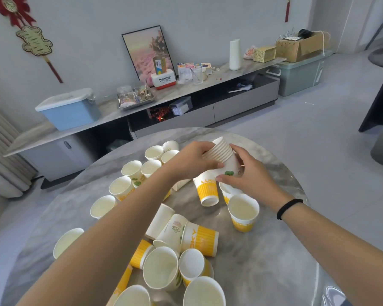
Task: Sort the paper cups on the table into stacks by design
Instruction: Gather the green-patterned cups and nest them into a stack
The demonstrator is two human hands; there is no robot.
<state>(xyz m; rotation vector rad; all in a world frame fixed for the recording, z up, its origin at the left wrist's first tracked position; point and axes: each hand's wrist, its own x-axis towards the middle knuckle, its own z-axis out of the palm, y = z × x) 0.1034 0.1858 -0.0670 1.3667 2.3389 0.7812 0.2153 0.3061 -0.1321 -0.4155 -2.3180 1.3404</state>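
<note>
A nested stack of white cups with a green leaf print (224, 159) is held tilted above the far side of the round marble table (274, 250). My left hand (192, 161) grips its upper part and my right hand (244, 173) grips the lowest cup near the leaf mark. Loose cups cover the table: yellow-banded cups (207, 192) (200, 239) (243, 212) and white leaf-print cups (132, 170) (169, 230), some upright, some on their sides.
Upright cups (161, 267) (205, 291) crowd the near table edge under my arms. Beyond the table stands a long low cabinet (186, 111) with a blue box (70, 110) and clutter. A dark piece of furniture (380, 96) is at the right.
</note>
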